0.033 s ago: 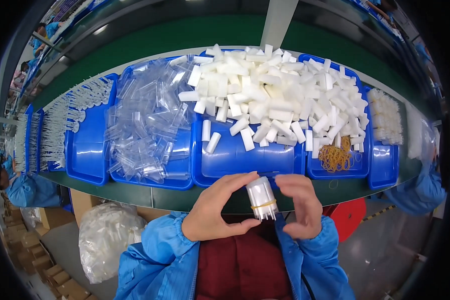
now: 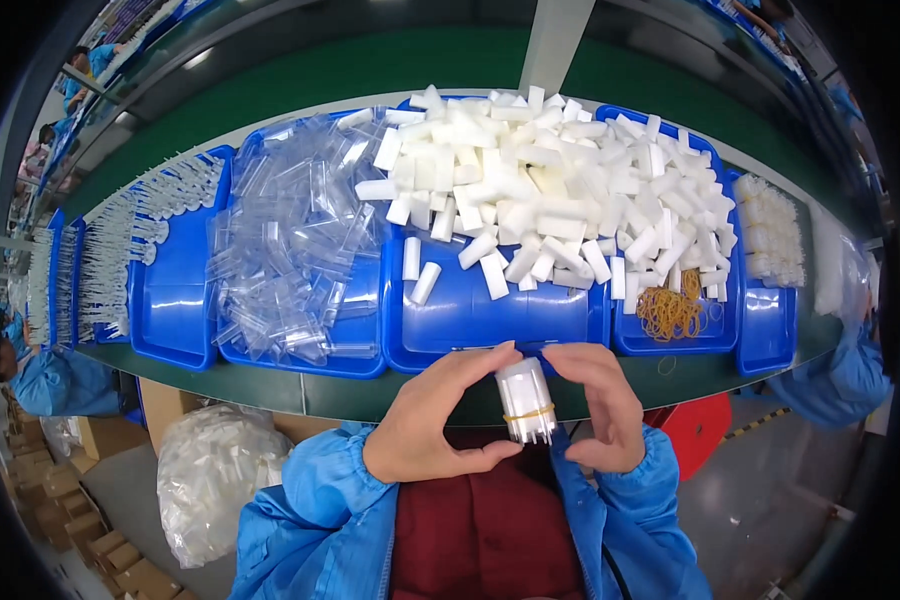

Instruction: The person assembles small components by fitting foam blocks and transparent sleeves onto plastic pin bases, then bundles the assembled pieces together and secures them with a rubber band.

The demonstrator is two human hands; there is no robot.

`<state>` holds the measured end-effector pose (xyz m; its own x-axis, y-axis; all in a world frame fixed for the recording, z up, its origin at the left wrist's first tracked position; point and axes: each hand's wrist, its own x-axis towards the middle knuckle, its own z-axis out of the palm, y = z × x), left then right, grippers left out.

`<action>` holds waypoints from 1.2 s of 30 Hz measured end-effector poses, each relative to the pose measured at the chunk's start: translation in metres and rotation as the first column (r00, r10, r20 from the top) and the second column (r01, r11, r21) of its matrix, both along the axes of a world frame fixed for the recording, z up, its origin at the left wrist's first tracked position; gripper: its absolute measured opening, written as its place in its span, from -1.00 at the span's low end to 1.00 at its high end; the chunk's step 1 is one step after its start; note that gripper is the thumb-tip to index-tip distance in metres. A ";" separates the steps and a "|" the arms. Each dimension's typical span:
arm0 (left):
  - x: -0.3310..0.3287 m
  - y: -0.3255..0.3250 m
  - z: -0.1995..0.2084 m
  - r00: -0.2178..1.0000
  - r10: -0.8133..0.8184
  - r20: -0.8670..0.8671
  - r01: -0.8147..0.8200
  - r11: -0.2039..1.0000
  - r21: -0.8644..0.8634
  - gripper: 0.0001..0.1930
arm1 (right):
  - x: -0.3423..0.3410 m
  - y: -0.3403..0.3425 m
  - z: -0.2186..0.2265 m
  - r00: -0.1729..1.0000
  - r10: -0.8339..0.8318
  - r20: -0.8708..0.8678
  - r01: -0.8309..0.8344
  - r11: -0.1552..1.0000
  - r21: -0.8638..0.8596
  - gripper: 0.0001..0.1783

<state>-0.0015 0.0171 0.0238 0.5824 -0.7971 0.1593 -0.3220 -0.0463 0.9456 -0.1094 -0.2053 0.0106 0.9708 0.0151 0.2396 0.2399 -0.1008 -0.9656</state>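
My left hand (image 2: 425,420) curves around a rubber-banded bundle of clear plastic tubes (image 2: 526,398), with its index fingertip by the upper end and its thumb by the lower end. The bundle looks white inside, and a tan rubber band (image 2: 528,412) circles it. Thin prongs stick out of its lower end. To the right of the bundle, my right hand (image 2: 610,410) is cupped, fingers and thumb apart. Its index fingertip lies close to the bundle's upper end; whether it touches I cannot tell. In front of both hands stands a blue tray (image 2: 500,330).
White foam blocks (image 2: 530,190) heap over the middle trays. Clear plastic sleeves (image 2: 300,240) fill a tray to the left, beside trays of thin white stemmed parts (image 2: 110,250). Rubber bands (image 2: 670,312) lie at right. A bag of white pieces (image 2: 215,475) stands below; co-workers sit at both sides.
My right hand's fingers have shifted slightly left, toward the bundle's upper end. The bundle has barely moved, and my left hand stays in place.
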 end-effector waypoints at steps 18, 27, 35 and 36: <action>-0.005 0.005 -0.020 0.935 0.148 -0.321 -0.195 0.973 -0.121 0.01 | 0.017 0.011 -0.006 0.981 -0.022 0.192 0.079 0.951 -0.299 -0.22; -0.008 -0.018 -0.005 0.937 0.140 -0.321 -0.130 0.990 0.051 -0.09 | -0.031 -0.059 0.000 0.644 -0.707 0.294 0.765 0.594 -0.246 -0.35; 0.000 -0.007 -0.007 0.940 0.275 -0.202 -0.265 0.961 0.075 -0.59 | -0.152 -0.351 -0.036 -0.104 -0.930 0.351 0.892 -0.243 -0.380 -0.44; 0.001 -0.008 -0.007 0.941 0.274 -0.197 -0.265 0.962 0.071 -0.59 | -0.158 -0.370 -0.045 -0.099 -0.933 0.347 0.851 -0.260 -0.456 -0.42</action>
<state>-0.0007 0.0093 0.0168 0.7928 -0.6093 -0.0156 -0.0936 -0.1471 0.9847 -0.2679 -0.5754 -0.0346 0.0407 -0.8494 0.5262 -0.6071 -0.4393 -0.6621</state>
